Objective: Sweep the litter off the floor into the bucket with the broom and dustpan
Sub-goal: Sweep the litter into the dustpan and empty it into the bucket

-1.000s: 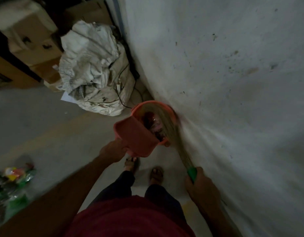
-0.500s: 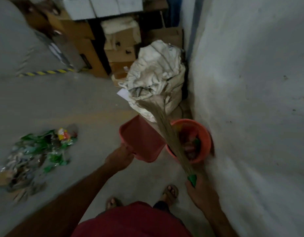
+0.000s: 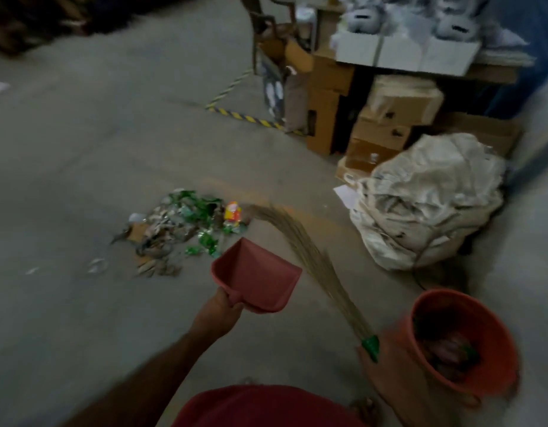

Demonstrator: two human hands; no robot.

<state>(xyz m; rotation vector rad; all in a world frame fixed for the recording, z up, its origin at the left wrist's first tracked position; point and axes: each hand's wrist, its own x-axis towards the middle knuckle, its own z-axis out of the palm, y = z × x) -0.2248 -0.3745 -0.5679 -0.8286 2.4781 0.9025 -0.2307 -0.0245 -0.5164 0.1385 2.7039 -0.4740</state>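
My left hand [image 3: 215, 315] grips the handle of a pink dustpan [image 3: 257, 277], held level above the floor with its pan looking empty. My right hand [image 3: 380, 369] holds a straw broom [image 3: 309, 257] by its green-capped handle; the bristles arc up and left, their tips near the litter. A pile of green and silver wrappers, torn card and one yellow-red packet, the litter [image 3: 180, 226], lies on the grey floor just beyond the dustpan. An orange bucket [image 3: 488, 365] stands at the lower right, beside my right hand, with some waste inside.
A crumpled white sack [image 3: 426, 198] lies behind the bucket. Stacked cardboard boxes [image 3: 386, 118] and a loaded table stand at the back right. Yellow-black hazard tape [image 3: 245, 115] marks the floor. A few loose scraps [image 3: 97, 265] lie left of the pile.
My view has swung left, away from the wall. Dustpan and broom have come away from the bucket's mouth and moved left toward the litter pile, which now lies in front of me.
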